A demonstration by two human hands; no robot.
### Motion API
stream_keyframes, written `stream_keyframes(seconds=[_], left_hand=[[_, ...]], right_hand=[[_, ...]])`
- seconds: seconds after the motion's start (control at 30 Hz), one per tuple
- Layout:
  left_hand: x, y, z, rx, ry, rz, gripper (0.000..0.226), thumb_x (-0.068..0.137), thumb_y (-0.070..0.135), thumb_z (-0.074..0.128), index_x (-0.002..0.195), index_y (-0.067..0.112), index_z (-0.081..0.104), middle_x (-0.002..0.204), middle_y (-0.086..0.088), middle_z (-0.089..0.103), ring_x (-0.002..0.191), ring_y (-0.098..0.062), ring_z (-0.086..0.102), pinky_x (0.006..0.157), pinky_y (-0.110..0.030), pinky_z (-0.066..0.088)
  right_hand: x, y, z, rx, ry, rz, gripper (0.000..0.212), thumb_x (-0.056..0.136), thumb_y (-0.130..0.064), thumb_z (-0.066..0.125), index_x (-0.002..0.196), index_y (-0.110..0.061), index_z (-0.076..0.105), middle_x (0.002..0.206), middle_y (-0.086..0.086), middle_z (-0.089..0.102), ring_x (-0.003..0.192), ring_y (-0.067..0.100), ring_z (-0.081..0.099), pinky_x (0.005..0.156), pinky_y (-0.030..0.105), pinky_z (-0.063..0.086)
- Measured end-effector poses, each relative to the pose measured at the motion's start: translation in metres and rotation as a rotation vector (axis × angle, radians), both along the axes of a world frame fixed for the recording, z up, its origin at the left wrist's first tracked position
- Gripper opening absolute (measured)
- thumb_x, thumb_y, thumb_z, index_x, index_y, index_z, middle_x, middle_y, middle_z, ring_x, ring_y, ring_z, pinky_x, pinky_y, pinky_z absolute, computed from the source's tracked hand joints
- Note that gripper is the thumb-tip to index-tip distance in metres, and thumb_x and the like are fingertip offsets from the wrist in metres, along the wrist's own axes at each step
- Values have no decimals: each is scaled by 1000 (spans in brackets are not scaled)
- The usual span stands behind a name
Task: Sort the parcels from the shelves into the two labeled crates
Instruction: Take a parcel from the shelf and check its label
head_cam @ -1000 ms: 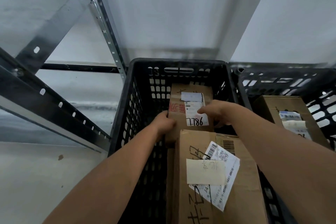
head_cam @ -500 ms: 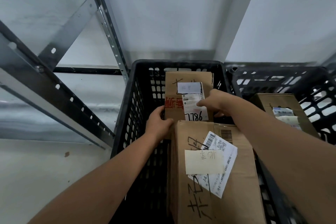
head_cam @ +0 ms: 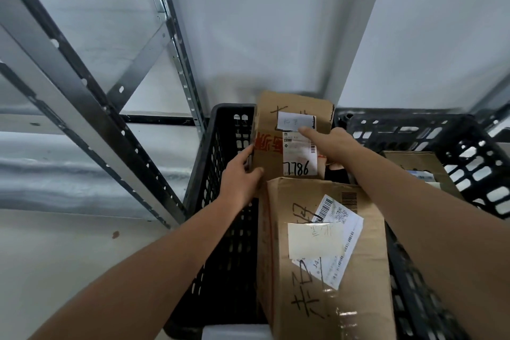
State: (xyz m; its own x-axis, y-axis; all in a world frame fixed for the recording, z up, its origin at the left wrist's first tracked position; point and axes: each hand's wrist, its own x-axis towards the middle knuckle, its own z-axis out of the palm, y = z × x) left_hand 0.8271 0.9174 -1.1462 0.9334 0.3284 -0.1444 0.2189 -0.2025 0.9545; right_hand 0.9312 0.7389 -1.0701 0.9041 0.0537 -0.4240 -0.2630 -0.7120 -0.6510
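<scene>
A cardboard parcel [head_cam: 271,124] with a white label reading 7786 stands tilted up at the far end of the left black crate [head_cam: 218,174]. My left hand [head_cam: 241,176] grips its lower left edge. My right hand [head_cam: 334,146] holds its right side, thumb lying across the label. In front of it, inside the same crate, lies a larger cardboard parcel [head_cam: 358,298] with a shipping label and a pale note. The right black crate [head_cam: 469,152] holds another brown parcel [head_cam: 422,168], partly hidden by my right forearm.
A grey metal shelf frame [head_cam: 82,107] with slanted perforated posts stands to the left of the crates. A pale wall rises behind the crates, and a light floor [head_cam: 69,257] lies at lower left.
Both hands have raised the 7786 parcel from lying low in the left crate until its top stands above the far rim. The view has moved closer.
</scene>
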Motion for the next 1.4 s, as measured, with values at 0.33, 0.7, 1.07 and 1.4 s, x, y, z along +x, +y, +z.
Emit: stream_keyframes(seconds=[0.33, 0.7, 1.07, 1.4], left_hand=[[9, 10, 43, 240, -190, -91, 60, 97, -2, 51, 152, 21, 43, 145, 2, 54, 135, -13, 47, 117, -36, 38], [50, 29, 84, 474, -124, -210, 56, 97, 3, 40, 144, 30, 51, 123, 6, 65, 101, -15, 64, 87, -33, 54], [82, 44, 131, 732, 12, -353, 57, 84, 49, 54, 140, 38, 49, 132, 11, 62, 125, -22, 54, 109, -54, 38], [110, 47, 106, 866, 122, -410, 41, 93, 32, 44, 132, 43, 54, 120, 12, 65, 127, -25, 43, 100, -43, 21]], right_hand=[[-4, -8, -2, 266, -138, -156, 113, 75, -62, 77, 152, -14, 9, 145, 13, 48, 125, 36, 55, 96, 51, 54], [-37, 12, -20, 597, -57, -461, 64, 90, -42, 71, 122, -16, 21, 118, 8, 55, 104, 22, 62, 78, 39, 62], [-48, 25, -14, 745, -26, -529, 112, 81, -34, 83, 153, -31, -2, 117, 13, 62, 78, 28, 76, 60, 35, 63], [-40, 14, -38, 512, 110, -563, 80, 75, -60, 78, 125, -9, 40, 94, 11, 73, 73, 18, 73, 60, 31, 59]])
